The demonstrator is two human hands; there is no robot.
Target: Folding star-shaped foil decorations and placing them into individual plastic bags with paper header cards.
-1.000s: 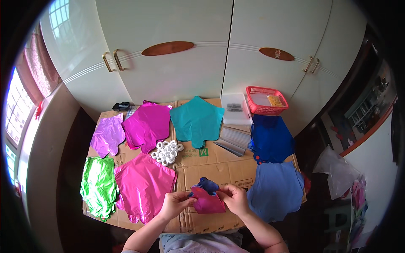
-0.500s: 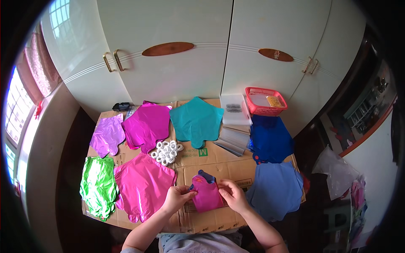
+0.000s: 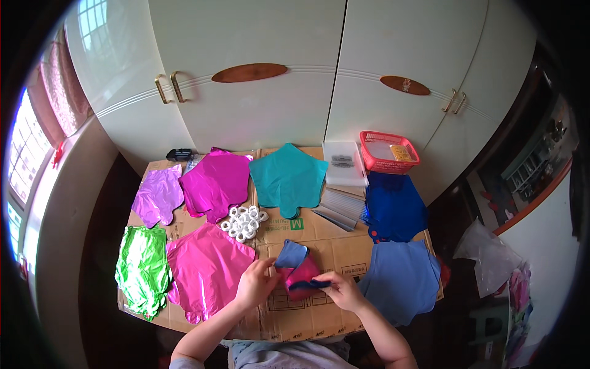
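Holding a small folded pink and blue balloon (image 3: 299,273) over the tabletop (image 3: 319,237), both hands' fingers are pinching its thin, light, slippery foil; edges look best to grip

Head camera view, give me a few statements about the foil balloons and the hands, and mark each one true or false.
1. Both hands, left hand and right hand, are on a folded pink and blue balloon. True.
2. The red basket sits at the near left corner. False: it is at the far right, by the cupboard doors.
3. The white rings lie between the magenta balloon and the teal star balloon, a little nearer the person. True.
4. The green balloon is in the right hand. False: it lies untouched at the left edge.
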